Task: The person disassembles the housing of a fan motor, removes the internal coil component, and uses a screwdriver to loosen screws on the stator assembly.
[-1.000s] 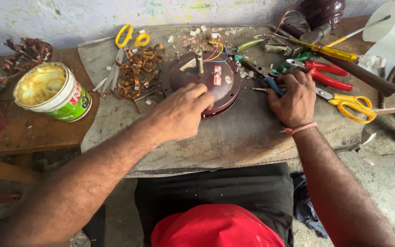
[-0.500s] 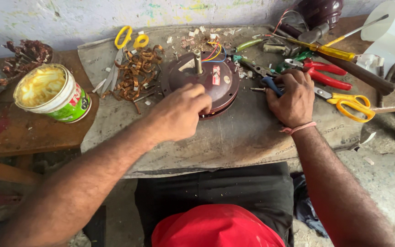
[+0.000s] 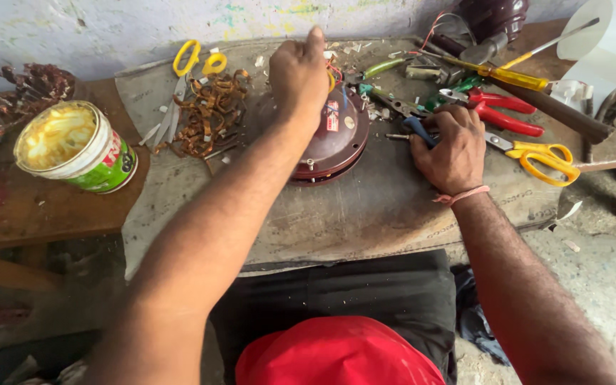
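A dark red round motor housing (image 3: 336,142) lies on the grey board (image 3: 365,214) in front of me. My left hand (image 3: 299,75) reaches over its far side with fingers curled around the centre shaft and the coloured wires there; the grip itself is hidden by the hand. My right hand (image 3: 452,148) rests on the board to the right of the housing, fingers closed on the blue handle of a tool (image 3: 418,130).
A pile of copper-brown strips (image 3: 208,117) and yellow scissors (image 3: 195,60) lie left of the housing. An open tin of yellow paste (image 3: 73,146) stands on the wooden bench at left. Red pliers (image 3: 500,114), yellow-handled scissors (image 3: 543,158), a screwdriver (image 3: 507,75) and a hammer (image 3: 557,114) crowd the right.
My left hand has moved from the near top of the housing to its far side at the shaft. My right hand stays on the blue-handled tool.
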